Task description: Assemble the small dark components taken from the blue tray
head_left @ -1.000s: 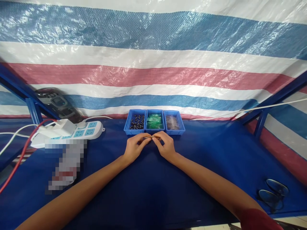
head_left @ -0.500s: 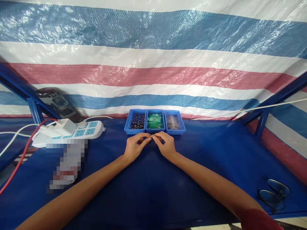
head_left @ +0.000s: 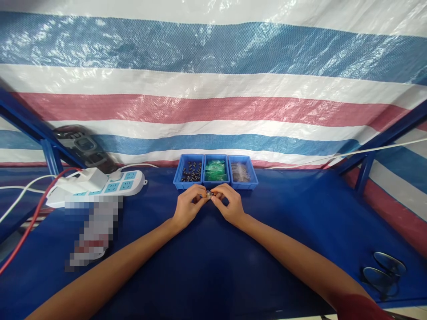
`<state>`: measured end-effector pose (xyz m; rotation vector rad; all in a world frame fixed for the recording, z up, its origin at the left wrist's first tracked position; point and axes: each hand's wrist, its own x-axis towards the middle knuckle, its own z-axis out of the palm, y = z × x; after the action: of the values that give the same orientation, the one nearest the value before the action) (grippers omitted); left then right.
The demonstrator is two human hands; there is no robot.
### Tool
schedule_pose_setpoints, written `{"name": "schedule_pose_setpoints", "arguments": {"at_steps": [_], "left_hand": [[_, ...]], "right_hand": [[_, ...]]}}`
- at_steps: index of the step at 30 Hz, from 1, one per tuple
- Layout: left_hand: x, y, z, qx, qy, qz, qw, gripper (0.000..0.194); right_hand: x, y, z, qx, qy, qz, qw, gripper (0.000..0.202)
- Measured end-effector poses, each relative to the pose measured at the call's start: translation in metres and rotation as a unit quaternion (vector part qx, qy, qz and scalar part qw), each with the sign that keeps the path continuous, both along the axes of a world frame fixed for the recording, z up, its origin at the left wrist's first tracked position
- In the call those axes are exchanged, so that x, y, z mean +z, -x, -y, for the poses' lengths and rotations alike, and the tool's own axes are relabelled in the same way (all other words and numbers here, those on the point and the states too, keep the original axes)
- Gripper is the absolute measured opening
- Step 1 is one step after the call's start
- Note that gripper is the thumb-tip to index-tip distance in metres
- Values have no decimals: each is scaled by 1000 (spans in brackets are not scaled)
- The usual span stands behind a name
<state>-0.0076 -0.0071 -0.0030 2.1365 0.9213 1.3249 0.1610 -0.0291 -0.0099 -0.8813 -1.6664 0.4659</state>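
Observation:
Just in front of three blue bins, my left hand (head_left: 190, 205) and my right hand (head_left: 230, 204) meet fingertip to fingertip. Between them is a tiny shiny part (head_left: 209, 194), pinched from both sides; its kind is too small to make out. The left bin (head_left: 188, 185) holds several small dark metal pieces (head_left: 194, 168). Green plastic packets (head_left: 215, 170) fill the middle bin (head_left: 216, 183). In the right bin (head_left: 244, 185) lie clear bags (head_left: 239, 172) with greyish contents.
A white power strip (head_left: 133, 183) with plugs and cables lies at left, beside a blurred-out item (head_left: 96, 231). Behind it stands a dark bottle-like object (head_left: 85, 146). Eyeglasses (head_left: 383, 272) rest at the right front of the blue table (head_left: 213, 266). A striped sheet (head_left: 213, 109) hangs behind.
My fingertips have shifted slightly, and more of the small shiny part now shows between them. The whole view has moved down a little.

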Motion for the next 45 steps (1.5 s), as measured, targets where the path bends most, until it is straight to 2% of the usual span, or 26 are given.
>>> {"name": "schedule_pose_setpoints", "arguments": {"at_steps": [11,15,19,23,27,32,39,45], "left_hand": [[-2,0,1,21,20,-11,1000,12],[1,0,4,13,39,-41,998,39],[7,0,4,-5,4,-78,997,14],[6,0,0,-3,28,-59,998,22],[4,2,-2,-8,47,-46,998,20],[4,1,-1,20,56,-37,998,21],[3,0,-1,40,131,50,989,22],[7,1,0,53,115,6,992,26]], "right_hand": [[0,0,-2,-15,-9,6,1000,11],[0,0,-2,-32,-4,8,999,10],[1,-1,-2,-57,2,-14,998,10],[2,-1,-1,-49,16,-29,998,9],[3,0,-1,-18,27,-22,999,8],[-1,1,-4,-27,46,-19,998,11],[-1,1,-4,8,86,-14,996,12],[-2,0,-4,-19,82,-4,996,16]]}}
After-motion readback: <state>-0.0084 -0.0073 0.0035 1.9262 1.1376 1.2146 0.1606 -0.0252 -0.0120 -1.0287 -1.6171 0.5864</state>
